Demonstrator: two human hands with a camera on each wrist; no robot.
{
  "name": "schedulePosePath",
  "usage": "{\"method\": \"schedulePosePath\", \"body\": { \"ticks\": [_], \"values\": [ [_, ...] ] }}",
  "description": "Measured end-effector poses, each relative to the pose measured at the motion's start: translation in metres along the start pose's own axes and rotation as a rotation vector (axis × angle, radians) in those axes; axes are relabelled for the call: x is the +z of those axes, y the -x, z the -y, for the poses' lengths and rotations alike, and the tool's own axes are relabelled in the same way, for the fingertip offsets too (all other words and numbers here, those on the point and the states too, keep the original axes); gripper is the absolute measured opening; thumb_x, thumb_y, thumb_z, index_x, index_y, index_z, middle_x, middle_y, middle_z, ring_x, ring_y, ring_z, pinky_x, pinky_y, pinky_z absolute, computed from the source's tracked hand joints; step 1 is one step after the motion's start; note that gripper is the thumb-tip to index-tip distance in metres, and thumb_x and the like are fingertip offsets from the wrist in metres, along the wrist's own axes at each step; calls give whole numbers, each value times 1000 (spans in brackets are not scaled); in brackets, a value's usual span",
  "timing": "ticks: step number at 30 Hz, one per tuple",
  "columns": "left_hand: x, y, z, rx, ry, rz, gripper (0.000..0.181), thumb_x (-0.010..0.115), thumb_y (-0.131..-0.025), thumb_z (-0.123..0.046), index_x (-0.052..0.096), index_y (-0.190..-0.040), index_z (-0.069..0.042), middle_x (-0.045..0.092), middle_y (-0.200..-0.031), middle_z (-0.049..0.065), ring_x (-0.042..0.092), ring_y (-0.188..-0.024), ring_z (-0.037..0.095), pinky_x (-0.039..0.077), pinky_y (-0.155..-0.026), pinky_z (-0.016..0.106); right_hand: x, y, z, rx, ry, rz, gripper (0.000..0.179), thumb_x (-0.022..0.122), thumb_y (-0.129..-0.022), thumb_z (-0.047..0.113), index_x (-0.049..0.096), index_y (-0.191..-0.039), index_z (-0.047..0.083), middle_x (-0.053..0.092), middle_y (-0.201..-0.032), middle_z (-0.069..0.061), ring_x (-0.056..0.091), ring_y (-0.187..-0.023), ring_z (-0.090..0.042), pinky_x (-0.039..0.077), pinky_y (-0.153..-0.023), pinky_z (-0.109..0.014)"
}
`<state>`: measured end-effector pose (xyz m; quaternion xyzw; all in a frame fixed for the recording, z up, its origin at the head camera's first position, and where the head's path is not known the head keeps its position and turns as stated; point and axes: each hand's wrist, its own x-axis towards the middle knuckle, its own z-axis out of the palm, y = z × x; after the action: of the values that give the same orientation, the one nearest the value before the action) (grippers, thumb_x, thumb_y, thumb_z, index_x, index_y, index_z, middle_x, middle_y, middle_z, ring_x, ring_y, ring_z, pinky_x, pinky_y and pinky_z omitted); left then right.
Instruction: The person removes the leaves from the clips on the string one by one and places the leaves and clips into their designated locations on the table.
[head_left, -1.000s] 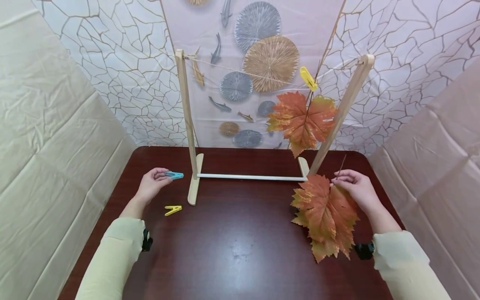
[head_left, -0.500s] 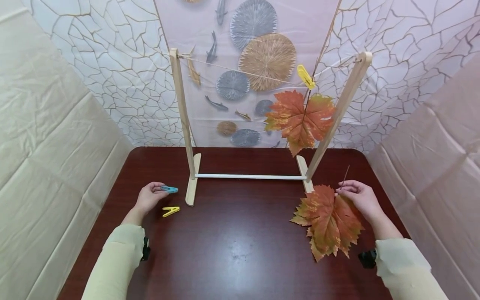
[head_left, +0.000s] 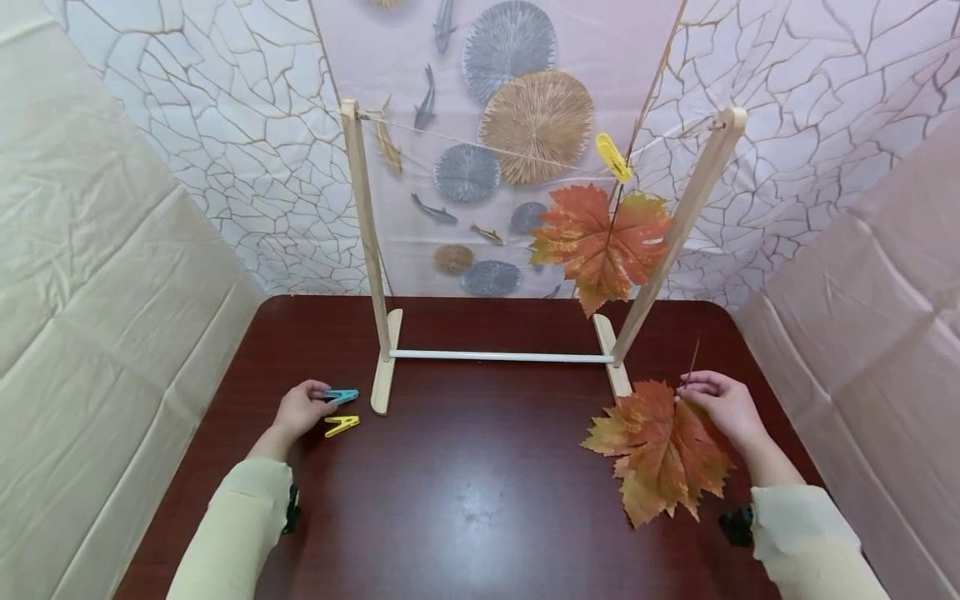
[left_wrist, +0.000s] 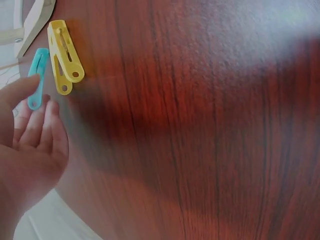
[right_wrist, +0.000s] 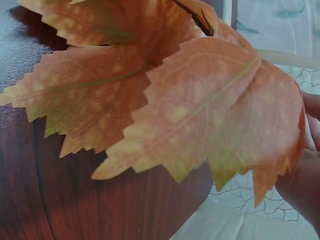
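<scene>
My left hand (head_left: 302,410) pinches a light-blue clothespin (head_left: 341,397) low over the table's left side. Just in front of it, a yellow clothespin (head_left: 342,425) lies on the wood. The left wrist view has the blue clothespin (left_wrist: 38,65) between thumb and fingers, right beside the yellow one (left_wrist: 65,57). On the other side, my right hand (head_left: 723,408) pinches the thin stem of an orange-and-yellow artificial maple leaf (head_left: 663,454), its blade spread toward me. That leaf (right_wrist: 190,110) covers most of the fingers in the right wrist view.
A wooden frame stands at the back, with a left post (head_left: 366,233), a right post (head_left: 681,233) and a white crossbar (head_left: 502,357). From its string (head_left: 465,143) a second maple leaf (head_left: 600,242) hangs by a yellow clothespin (head_left: 614,158). Fabric walls enclose the dark-red table (head_left: 472,467).
My left hand has come down toward the table with the blue clothespin, now close to the yellow one. My right hand has lowered and drawn nearer to me, bringing its leaf along.
</scene>
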<state>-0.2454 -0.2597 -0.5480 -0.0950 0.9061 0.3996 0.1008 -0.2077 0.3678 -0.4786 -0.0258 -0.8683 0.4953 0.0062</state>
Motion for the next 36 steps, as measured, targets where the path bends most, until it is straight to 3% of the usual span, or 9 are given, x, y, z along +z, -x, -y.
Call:
{"method": "schedulePosePath", "body": {
  "ticks": [6, 11, 14, 23, 30, 33, 36],
  "values": [
    [0, 2, 2, 21, -118, -29, 34, 66, -83, -13, 57, -110, 6, 61, -103, 24, 55, -86, 29, 47, -72, 35, 2, 1, -8, 20, 92, -59, 34, 60, -90, 10, 56, -111, -16, 58, -73, 31, 55, -68, 15, 48, -59, -12],
    [-1, 3, 4, 18, -142, -45, 36, 67, -80, -13, 57, -109, 7, 61, -105, 25, 56, -89, 32, 47, -78, 43, -1, 3, -14, 82, 146, -90, 37, 59, -91, 12, 56, -116, -15, 62, -76, 25, 52, -68, 17, 47, -60, -11],
    [-2, 3, 5, 25, -137, -48, 37, 68, -80, -13, 57, -110, 7, 59, -109, 27, 55, -93, 35, 47, -82, 46, -5, 4, -18, 114, 118, -99, 37, 57, -91, 10, 54, -117, -16, 62, -74, 26, 53, -68, 16, 47, -60, -11],
    [-13, 0, 2, 77, -41, -90, 40, 66, -86, -18, 55, -117, 5, 58, -118, 28, 55, -107, 39, 47, -90, 48, -13, 4, -24, 162, -24, -136, 35, 56, -93, 14, 55, -113, -14, 61, -68, 26, 60, -64, 5, 51, -58, -16],
    [-26, 2, -11, 135, 107, -69, 45, 62, -90, -23, 51, -123, 6, 56, -124, 27, 55, -113, 38, 48, -93, 46, -19, -9, -60, 156, -159, -137, 23, 64, -89, 22, 67, -103, 4, 66, -73, 16, 64, -67, -2, 53, -58, -19],
    [-31, 5, -17, 151, 123, -70, 45, 62, -90, -24, 51, -124, 5, 56, -124, 27, 56, -113, 37, 50, -91, 39, -22, -13, -68, 128, -173, -108, 29, 62, -90, 22, 64, -110, 0, 68, -78, 14, 64, -70, -4, 54, -60, -21],
    [-36, 6, -24, 169, 135, -82, 46, 62, -90, -25, 52, -124, 4, 57, -124, 25, 60, -107, 28, 51, -83, 22, -23, -17, -72, 137, -171, -88, 34, 62, -90, 25, 62, -115, 1, 68, -80, 16, 64, -72, -2, 54, -61, -20]
  ]
}}
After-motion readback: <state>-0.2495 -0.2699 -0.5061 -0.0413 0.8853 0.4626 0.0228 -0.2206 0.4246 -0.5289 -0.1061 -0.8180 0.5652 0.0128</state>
